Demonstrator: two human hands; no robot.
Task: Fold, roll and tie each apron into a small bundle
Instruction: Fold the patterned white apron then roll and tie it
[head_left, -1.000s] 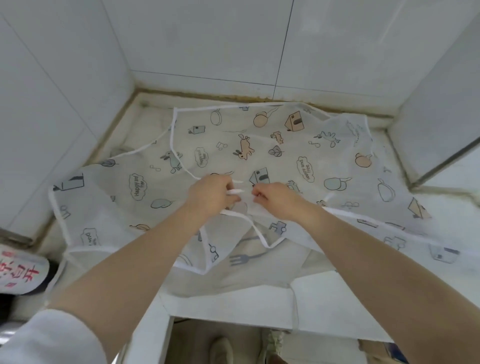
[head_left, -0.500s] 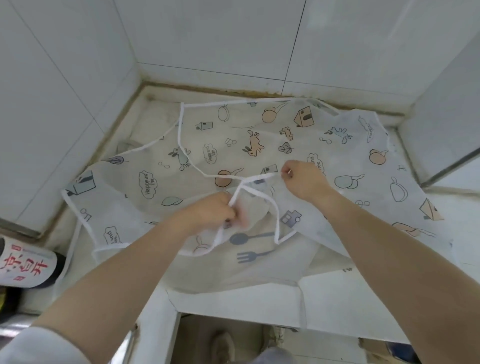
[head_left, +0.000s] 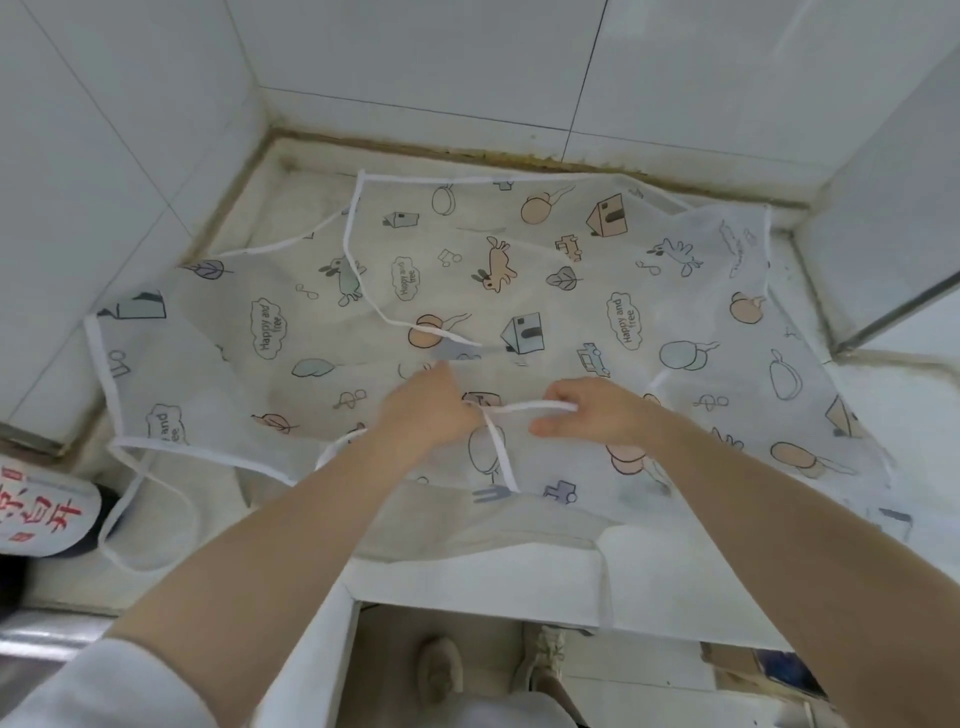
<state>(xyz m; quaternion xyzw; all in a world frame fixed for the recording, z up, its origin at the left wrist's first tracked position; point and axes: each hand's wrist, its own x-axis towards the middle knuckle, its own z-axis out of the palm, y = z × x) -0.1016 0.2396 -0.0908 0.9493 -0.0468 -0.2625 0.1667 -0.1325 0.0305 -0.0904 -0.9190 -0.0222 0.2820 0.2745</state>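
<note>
A thin white apron (head_left: 519, 270) printed with rabbits, houses and "Happy and free" clouds lies spread flat over the counter (head_left: 467, 582), its near edge hanging off the front. My left hand (head_left: 426, 410) and my right hand (head_left: 592, 410) meet over its near middle. Both pinch the white neck strap (head_left: 519, 406), stretched short between them, with a strand running down toward the front edge. Another white tie (head_left: 150, 499) loops loose at the left.
White tiled walls (head_left: 415, 52) close in the counter at the back and both sides. A dark bottle with a red-lettered label (head_left: 41, 509) lies at the left edge. Below the counter's front edge I see the floor and shoes (head_left: 441, 670).
My right hand has come back down from the apron's middle toward my left hand. The strap loop that was held open between them is now drawn short and straight.
</note>
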